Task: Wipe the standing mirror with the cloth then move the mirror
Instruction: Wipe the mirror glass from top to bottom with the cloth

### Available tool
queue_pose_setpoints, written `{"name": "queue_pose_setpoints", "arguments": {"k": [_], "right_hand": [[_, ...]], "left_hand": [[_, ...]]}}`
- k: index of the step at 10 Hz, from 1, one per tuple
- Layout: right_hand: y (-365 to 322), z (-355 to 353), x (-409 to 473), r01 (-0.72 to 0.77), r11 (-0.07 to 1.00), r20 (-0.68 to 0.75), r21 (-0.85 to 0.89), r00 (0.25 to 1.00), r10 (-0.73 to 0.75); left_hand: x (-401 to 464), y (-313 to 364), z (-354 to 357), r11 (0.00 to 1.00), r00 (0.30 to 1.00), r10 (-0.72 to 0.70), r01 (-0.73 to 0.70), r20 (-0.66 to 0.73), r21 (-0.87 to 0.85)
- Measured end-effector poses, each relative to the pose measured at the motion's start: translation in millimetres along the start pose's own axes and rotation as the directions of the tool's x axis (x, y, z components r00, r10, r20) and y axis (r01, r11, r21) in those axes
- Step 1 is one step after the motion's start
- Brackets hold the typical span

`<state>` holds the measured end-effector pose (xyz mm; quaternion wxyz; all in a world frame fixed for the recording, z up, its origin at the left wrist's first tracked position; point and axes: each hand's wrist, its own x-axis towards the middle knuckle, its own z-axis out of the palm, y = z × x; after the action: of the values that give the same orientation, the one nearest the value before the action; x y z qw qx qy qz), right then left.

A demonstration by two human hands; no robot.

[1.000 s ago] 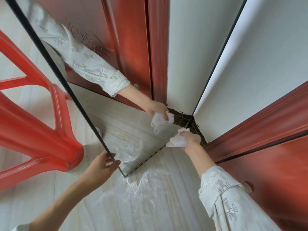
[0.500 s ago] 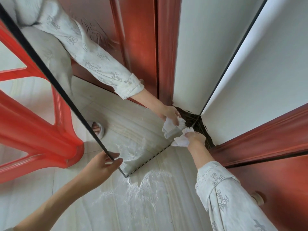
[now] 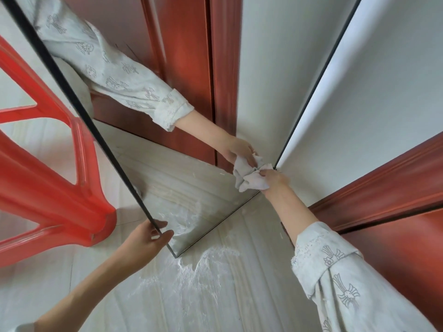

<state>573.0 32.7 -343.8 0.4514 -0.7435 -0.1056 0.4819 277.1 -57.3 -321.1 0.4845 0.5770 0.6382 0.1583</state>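
Pale wood-grain flooring point(image 3: 239, 295) is showing a white powdery smear just below the left hand point(image 3: 143, 238), whose fingers are curling around the mirror point(image 3: 191, 192) at its lower-left edge. Beside that hand, 1 red plastic chair point(image 3: 60, 188) is standing. The right hand point(image 3: 273, 180) is gripping a bunched white cloth point(image 3: 251, 183), pressing it against the glass near the lower-right corner.

The right hand point(image 3: 273, 180) with the bunched cloth point(image 3: 254, 182) now sits against the mirror point(image 3: 182, 188) at its lower right corner, closer to the black frame edge than a second ago.
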Motion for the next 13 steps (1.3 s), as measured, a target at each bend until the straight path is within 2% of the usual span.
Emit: {"name": "queue_pose_setpoints", "arguments": {"k": [1, 3, 4, 5, 6, 7, 8, 10, 11, 12, 13], "right_hand": [[-33.8, -3.6, -26.8, 0.045, 0.997, 0.058, 0.068, 0.997, -0.049], [-66.8, -35.8, -62.6, 0.069, 0.931, 0.237, 0.358, 0.958, -0.162], [-57.3, -53.3, -82.5, 0.042, 0.950, 0.230, 0.311, 0.966, -0.118], [-43.3, -58.9, -94.6, 0.081, 0.987, 0.242, 0.140, 0.964, -0.113], [-31.8, -62.9, -114.1, -0.013, 0.991, 0.199, 0.131, 0.980, -0.013], [-28.0, -64.3, -143.4, -0.087, 0.969, 0.210, 0.232, 0.977, 0.038], [-27.2, -61.7, -176.6, -0.076, 0.978, 0.289, 0.192, 0.957, 0.018], [-26.4, -58.2, -230.4, -0.041, 0.971, 0.438, 0.236, 0.896, -0.068], [-31.1, -58.2, -248.3, 0.021, 0.970, 0.482, 0.241, 0.865, -0.138], [-41.5, -58.8, -265.5, 0.097, 0.962, 0.477, 0.253, 0.853, -0.212], [-46.6, -55.2, -279.1, 0.199, 0.972, 0.390, 0.123, 0.891, -0.231]], "left_hand": [[-0.4, 0.2, -0.7, 1.000, 1.000, -0.015, 0.015, 0.006, 0.018], [-9.1, 6.6, -5.2, 0.999, 1.000, -0.024, 0.024, 0.006, 0.031], [-15.9, 9.2, -8.7, 0.996, 0.998, -0.039, 0.036, 0.046, 0.079], [-24.3, 12.5, -13.3, 0.990, 0.995, -0.054, 0.042, 0.082, 0.133], [-38.2, 21.2, -16.5, 0.963, 0.985, -0.126, 0.093, 0.114, 0.252], [-58.6, 39.2, -17.7, 0.957, 0.964, -0.107, 0.033, 0.244, 0.289], [-81.3, 69.7, -20.0, 0.990, 0.924, -0.030, -0.024, 0.381, 0.137], [-112.1, 134.3, -21.7, 0.977, 0.922, 0.180, -0.127, 0.343, -0.170], [-121.5, 155.6, -21.1, 0.961, 0.896, 0.227, -0.142, 0.382, -0.238], [-130.4, 173.1, -22.1, 0.943, 0.912, 0.272, -0.189, 0.307, -0.273], [-137.9, 183.0, -22.3, 0.917, 0.921, 0.327, -0.255, 0.213, -0.308]]}}
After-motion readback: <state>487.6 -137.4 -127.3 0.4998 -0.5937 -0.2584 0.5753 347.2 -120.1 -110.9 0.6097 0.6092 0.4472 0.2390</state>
